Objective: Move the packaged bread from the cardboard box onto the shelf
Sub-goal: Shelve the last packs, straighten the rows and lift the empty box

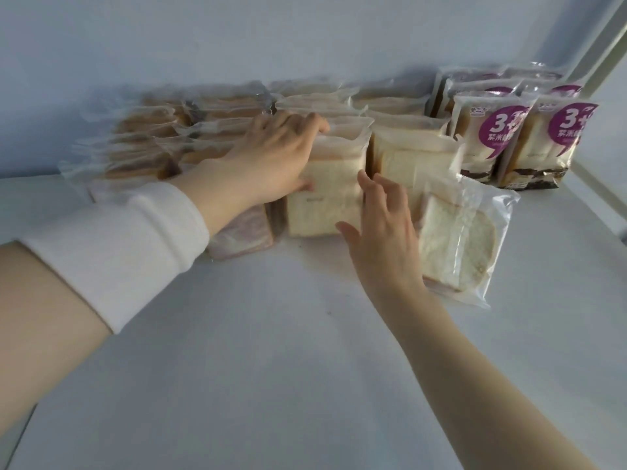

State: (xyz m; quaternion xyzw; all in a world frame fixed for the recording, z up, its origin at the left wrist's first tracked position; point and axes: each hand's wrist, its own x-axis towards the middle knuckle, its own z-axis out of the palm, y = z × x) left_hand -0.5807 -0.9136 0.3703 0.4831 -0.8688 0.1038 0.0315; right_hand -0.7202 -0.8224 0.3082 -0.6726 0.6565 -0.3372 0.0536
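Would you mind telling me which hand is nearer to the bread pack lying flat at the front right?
Right. The right hand sits just left of the flat bread pack; the left hand is farther left, on an upright pack.

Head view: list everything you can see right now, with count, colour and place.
Shelf: one, white, fills the lower frame.
Wall: pale, behind the rows.
Upright bread pack: one, clear wrap over pale bread, front centre between the hands.
Flat bread pack: one, clear, lying right of centre.
Purple-label packs: several, standing at the right rear.
Clear bread packs: many, brownish, in rows at left and centre rear; count unclear.
Pink-toned pack: one, under the left wrist.
Left hand: open, resting on the upright pack's left side; white sleeve.
Right hand: open, at its right edge.
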